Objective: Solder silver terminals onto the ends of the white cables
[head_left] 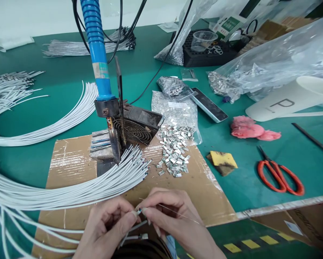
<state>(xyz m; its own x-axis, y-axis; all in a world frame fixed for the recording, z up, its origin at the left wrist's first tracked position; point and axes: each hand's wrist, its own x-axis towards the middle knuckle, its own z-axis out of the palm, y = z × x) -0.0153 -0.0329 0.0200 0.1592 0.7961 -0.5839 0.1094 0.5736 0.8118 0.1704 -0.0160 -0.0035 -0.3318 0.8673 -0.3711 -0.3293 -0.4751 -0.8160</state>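
Observation:
My left hand (109, 225) and my right hand (172, 217) meet at the bottom centre, fingertips pinched together on the end of a thin white wire (138, 211). A fine strand of solder (174, 212) runs across my right hand's fingers. Just beyond lies a fanned bundle of white wires (102, 185) on a taped cardboard sheet (204, 187). A pile of small metal terminals (174, 153) sits ahead of my right hand. A blue-handled soldering iron (98, 57) stands fixed in a stand beside a small black fan (135, 129).
More white wire bundles (50, 124) curve across the green table at left. Orange scissors (280, 174), a yellow sponge (222, 162), pink cloth (251, 130), a phone (208, 104), a white paper cup (290, 99) and plastic bags of parts (271, 64) lie at right.

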